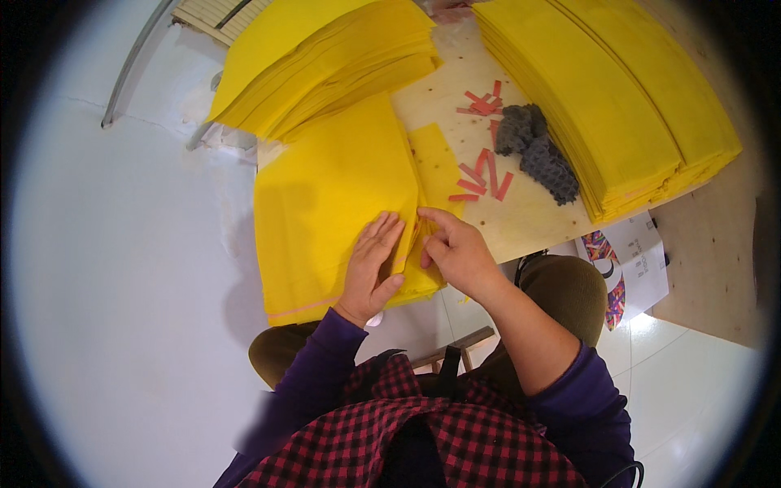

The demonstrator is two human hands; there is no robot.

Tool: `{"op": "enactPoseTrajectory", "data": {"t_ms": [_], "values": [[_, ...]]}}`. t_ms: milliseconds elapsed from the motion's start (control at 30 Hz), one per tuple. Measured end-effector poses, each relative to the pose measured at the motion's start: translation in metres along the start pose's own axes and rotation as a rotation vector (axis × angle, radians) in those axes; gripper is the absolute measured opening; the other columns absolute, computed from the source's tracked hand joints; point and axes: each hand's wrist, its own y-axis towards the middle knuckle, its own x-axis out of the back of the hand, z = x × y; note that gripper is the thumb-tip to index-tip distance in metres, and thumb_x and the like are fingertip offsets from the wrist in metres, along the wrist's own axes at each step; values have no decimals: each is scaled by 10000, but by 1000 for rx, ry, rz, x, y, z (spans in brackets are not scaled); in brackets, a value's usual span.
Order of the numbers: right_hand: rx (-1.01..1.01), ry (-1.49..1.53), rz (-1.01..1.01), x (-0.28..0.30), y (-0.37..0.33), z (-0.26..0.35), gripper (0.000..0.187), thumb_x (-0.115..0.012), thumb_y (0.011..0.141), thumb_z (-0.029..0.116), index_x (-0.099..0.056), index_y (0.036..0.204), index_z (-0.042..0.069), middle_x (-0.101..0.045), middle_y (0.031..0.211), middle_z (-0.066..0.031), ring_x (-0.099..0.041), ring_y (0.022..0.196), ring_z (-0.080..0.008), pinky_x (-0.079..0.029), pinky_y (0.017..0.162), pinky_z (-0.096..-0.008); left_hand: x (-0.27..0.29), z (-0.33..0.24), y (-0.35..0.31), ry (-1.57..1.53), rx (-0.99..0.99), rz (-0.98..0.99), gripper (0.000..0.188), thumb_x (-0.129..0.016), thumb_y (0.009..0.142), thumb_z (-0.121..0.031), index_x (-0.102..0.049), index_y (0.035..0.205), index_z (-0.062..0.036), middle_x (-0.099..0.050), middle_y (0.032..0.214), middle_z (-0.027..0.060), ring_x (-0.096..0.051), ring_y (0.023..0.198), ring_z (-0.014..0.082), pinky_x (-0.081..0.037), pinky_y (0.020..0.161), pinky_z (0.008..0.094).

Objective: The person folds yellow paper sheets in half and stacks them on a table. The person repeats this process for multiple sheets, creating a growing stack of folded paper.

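Note:
Before me lies a yellow fabric-like sheet, on top of other yellow layers that show at its right and near edges. A thin pink line runs along its near edge. My left hand rests flat on it near the right side, fingers stretched out. At the sheet's right edge my right hand is bent inward, the forefinger reaching to the edge and the other fingers curled around the layers there. Its fingertips are partly hidden. Right of the sheet, several short red strips lie scattered beside a dark grey textured cloth.
A thick stack of yellow sheets stands at the far left of the wooden table. Long yellow stacks fill its right side. Below the right edge is a white box with a colourful print. A metal bar stands far left.

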Motion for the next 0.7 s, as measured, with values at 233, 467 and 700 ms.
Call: {"op": "enactPoseTrajectory", "data": {"t_ms": [233, 467, 700], "values": [[0, 0, 20, -1, 1, 1, 459, -483, 883, 46, -465, 1339, -3, -603, 675, -59, -576, 631, -122, -463, 628, -255, -1, 0, -1, 1, 6, -9, 809, -441, 879, -603, -431, 1365, 43, -437, 1401, 244, -350, 1355, 391, -217, 1122, 462], [-13, -2, 30, -1, 1, 5, 450, -484, 885, 34, -480, 1334, 2, -594, 668, -53, -570, 609, -118, -464, 608, -251, -1, -1, -1, -17, 13, -18, 845, -434, 872, -633, -416, 1377, 44, -430, 1407, 243, -344, 1358, 390, -214, 1124, 460], [-16, 40, 41, -2, 0, 6, 440, -486, 891, 27, -494, 1331, 8, -576, 674, -45, -558, 601, -107, -460, 592, -241, -1, -1, -1, -28, 14, -19, 862, -437, 868, -637, -399, 1387, 51, -425, 1411, 245, -344, 1358, 391, -212, 1126, 457]]}}
